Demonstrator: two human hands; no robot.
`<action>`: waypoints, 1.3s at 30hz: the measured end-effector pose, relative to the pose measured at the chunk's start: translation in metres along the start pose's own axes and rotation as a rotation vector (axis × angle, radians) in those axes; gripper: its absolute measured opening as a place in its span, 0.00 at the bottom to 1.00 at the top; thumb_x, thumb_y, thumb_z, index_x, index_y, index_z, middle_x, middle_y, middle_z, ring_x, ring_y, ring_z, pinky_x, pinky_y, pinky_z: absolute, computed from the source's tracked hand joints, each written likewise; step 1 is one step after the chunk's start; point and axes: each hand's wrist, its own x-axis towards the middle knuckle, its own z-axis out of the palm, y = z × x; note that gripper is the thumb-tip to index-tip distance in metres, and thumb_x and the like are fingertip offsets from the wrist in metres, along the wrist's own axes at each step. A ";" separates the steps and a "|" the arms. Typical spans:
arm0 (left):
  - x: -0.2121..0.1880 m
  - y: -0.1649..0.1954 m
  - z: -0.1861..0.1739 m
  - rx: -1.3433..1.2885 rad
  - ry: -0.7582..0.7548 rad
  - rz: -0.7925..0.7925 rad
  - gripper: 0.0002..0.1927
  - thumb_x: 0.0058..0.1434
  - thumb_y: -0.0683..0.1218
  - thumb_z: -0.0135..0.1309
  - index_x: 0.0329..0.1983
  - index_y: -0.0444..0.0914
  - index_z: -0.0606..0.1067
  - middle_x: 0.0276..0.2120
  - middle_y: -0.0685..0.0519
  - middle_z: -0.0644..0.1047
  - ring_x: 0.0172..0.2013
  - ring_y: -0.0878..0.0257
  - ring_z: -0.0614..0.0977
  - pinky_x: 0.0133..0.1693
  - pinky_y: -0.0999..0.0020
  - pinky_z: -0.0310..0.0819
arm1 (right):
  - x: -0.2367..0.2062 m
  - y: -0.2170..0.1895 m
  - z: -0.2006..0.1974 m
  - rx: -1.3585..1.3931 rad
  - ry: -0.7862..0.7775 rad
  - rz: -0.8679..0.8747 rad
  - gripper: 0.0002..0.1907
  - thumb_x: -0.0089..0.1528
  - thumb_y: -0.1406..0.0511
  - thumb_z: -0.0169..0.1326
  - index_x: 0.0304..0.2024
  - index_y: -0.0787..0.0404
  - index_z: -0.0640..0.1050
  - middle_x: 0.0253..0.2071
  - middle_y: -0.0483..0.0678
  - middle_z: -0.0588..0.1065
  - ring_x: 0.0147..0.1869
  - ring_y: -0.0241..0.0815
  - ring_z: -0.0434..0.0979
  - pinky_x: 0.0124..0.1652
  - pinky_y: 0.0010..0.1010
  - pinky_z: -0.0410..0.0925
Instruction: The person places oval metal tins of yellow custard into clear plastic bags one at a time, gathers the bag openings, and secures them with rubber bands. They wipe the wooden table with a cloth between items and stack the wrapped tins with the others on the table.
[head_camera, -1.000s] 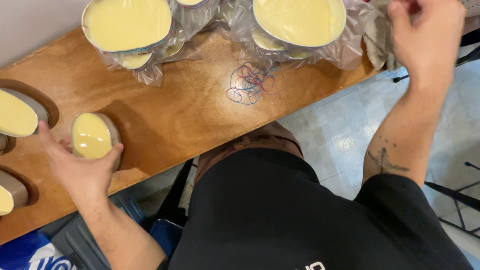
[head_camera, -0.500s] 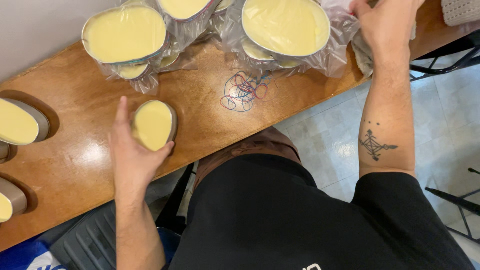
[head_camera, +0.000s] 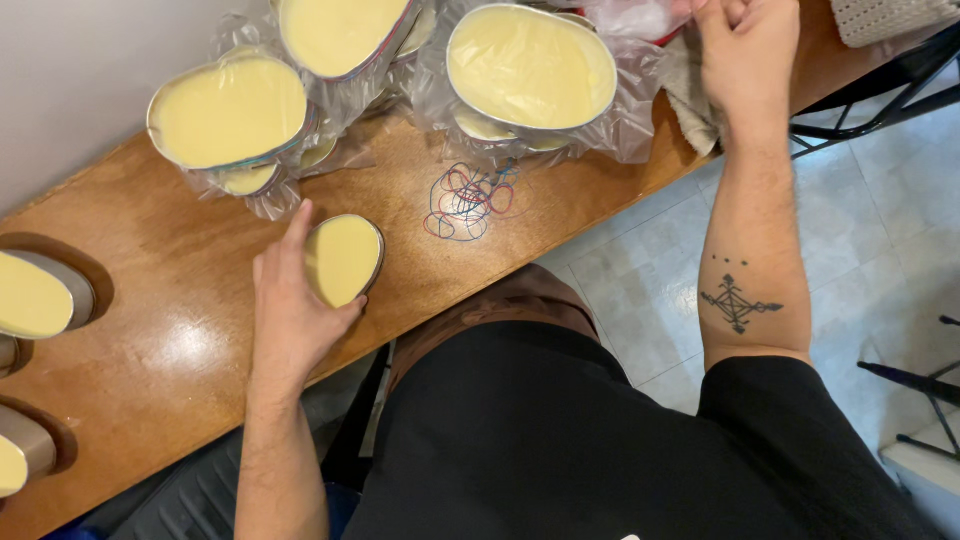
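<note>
On a long wooden counter (head_camera: 150, 340) set against a pale wall, a person's left hand (head_camera: 290, 310) wraps around a small oval tin (head_camera: 343, 260) filled level with pale yellow cream, fingers curled along its left side and thumb under its near edge, so the tin sits upright on the wood and the filling stays flat; the tin stands near the counter's front edge, just left of a loose tangle of coloured rubber bands (head_camera: 468, 200) kept within reach of both hands. Beyond it, larger oval tins (head_camera: 530, 68) of the same cream rest in clear plastic bags (head_camera: 630, 130), stacked over smaller ones, apparently bagged in sets. The right hand (head_camera: 745, 55) reaches to the far right end, fingers bent at crumpled plastic there; whether it grips anything cannot be told. More filled tins (head_camera: 35, 295) wait unbagged at the left end
</note>
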 end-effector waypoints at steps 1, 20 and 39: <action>0.001 -0.001 0.000 -0.001 -0.007 0.009 0.61 0.36 0.39 0.72 0.76 0.42 0.57 0.56 0.42 0.73 0.55 0.41 0.70 0.61 0.51 0.65 | 0.000 0.004 -0.002 -0.062 -0.006 -0.014 0.01 0.69 0.76 0.58 0.42 0.71 0.78 0.40 0.43 0.81 0.42 0.30 0.79 0.43 0.23 0.71; 0.004 0.062 -0.011 -0.189 0.010 0.453 0.39 0.42 0.50 0.73 0.60 0.39 0.74 0.56 0.46 0.75 0.57 0.47 0.73 0.60 0.53 0.65 | -0.042 -0.006 0.000 0.282 0.285 -0.062 0.06 0.71 0.73 0.53 0.50 0.61 0.71 0.42 0.47 0.79 0.46 0.36 0.81 0.46 0.28 0.73; -0.028 0.094 0.080 -1.120 -0.697 0.382 0.67 0.46 0.47 0.74 0.78 0.36 0.39 0.72 0.40 0.57 0.69 0.51 0.65 0.67 0.55 0.59 | -0.236 -0.135 0.064 0.733 0.063 0.092 0.05 0.71 0.71 0.43 0.48 0.61 0.70 0.40 0.45 0.70 0.39 0.34 0.69 0.40 0.25 0.65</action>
